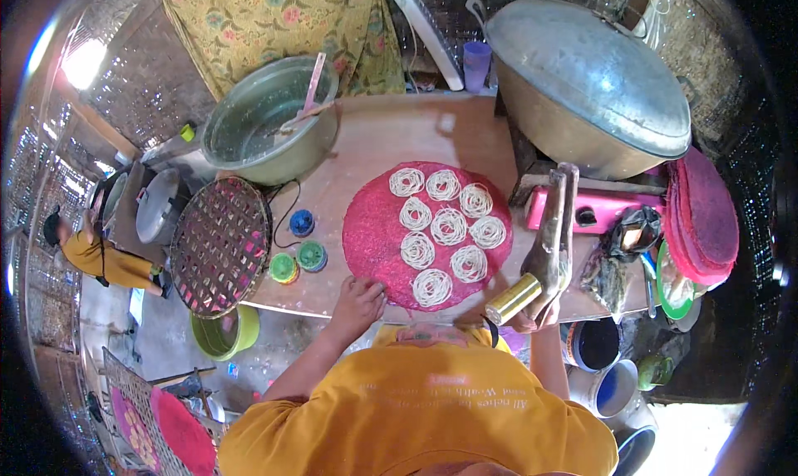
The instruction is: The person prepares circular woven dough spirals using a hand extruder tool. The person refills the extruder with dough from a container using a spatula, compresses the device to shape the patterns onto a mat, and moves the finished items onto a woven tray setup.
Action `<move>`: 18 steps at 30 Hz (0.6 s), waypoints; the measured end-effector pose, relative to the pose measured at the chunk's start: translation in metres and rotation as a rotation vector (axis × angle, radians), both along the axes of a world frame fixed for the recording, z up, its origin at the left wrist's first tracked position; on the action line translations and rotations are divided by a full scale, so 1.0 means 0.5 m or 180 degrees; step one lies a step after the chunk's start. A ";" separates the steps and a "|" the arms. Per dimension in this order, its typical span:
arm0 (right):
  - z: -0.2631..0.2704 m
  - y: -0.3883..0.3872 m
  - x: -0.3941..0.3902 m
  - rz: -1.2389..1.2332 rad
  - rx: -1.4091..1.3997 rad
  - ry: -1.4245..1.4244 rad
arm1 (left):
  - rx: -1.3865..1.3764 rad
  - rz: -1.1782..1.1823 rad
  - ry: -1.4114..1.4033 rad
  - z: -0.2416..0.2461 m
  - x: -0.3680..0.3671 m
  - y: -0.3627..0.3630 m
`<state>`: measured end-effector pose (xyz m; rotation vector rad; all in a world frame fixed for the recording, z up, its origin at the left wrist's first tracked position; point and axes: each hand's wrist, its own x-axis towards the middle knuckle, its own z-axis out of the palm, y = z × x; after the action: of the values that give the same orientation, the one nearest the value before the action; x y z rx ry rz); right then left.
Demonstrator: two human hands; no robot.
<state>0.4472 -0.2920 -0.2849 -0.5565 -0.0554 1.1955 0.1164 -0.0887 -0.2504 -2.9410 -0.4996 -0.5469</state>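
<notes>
A round pink mesh mat (374,239) lies on the table before me. Several coiled nests of white noodle-like strands (449,226) sit on it, mostly over its middle and right side. My left hand (360,301) is at the mat's near left edge, fingers curled and apparently touching the rim; whether it pinches the rim is unclear. In my right hand (541,317) is a wooden hand press (552,239) with a brass-coloured cylinder (513,298). It is held beside the mat's near right edge, its two long handles pointing away from me.
A large basin (218,127) with a pink-handled utensil stands back left, near a woven basket tray (219,245) and small coloured containers (312,255). A big lidded metal pot (589,83), a pink stove (598,211) and stacked pink mats (701,214) are right. Another person (103,258) stands far left.
</notes>
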 end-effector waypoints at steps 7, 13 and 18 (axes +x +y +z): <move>0.026 0.005 -0.040 0.0991 -0.0326 -0.0887 | -0.2115 0.0552 -0.0978 0.159 0.012 0.020; 0.218 0.149 -0.109 0.2936 -0.0331 -0.2121 | -0.5030 -0.0975 -0.4220 0.322 0.103 0.094; 0.304 0.220 -0.088 0.3786 -0.0460 -0.1266 | -0.6337 -0.1723 -0.4929 0.287 0.110 0.189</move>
<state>0.4033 -0.1819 -0.1328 -0.9286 -0.7245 2.2254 0.1717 0.0059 -0.1069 0.5044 0.0323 1.0537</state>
